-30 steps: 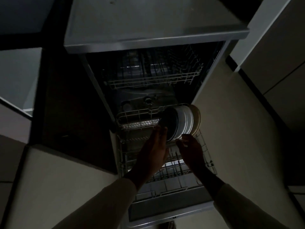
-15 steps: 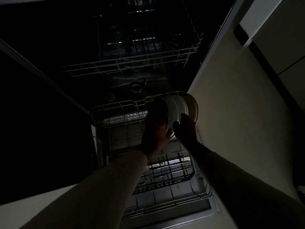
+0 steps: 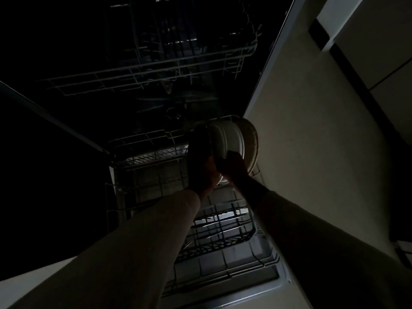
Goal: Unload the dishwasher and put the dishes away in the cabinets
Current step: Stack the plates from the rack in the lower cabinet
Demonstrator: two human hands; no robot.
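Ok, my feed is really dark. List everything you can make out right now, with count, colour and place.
white plates: several, exact count unclear; white; on edge at the lower rack's far right corner
tan plate: one; tan; on edge at the stack's right end
dark plate: apparently one; dark; at the stack's left end
lower rack: one; pale wire; pulled out over the door
upper rack: one; pale wire; inside, above; contents too dark to tell
dishwasher door: one; grey; folded down
floor: pale; right of the dishwasher
left hand: against the dark plate; fingers too dark to read
right hand: curled over the white plates' lower rim
sleeves: two; light; lower frame
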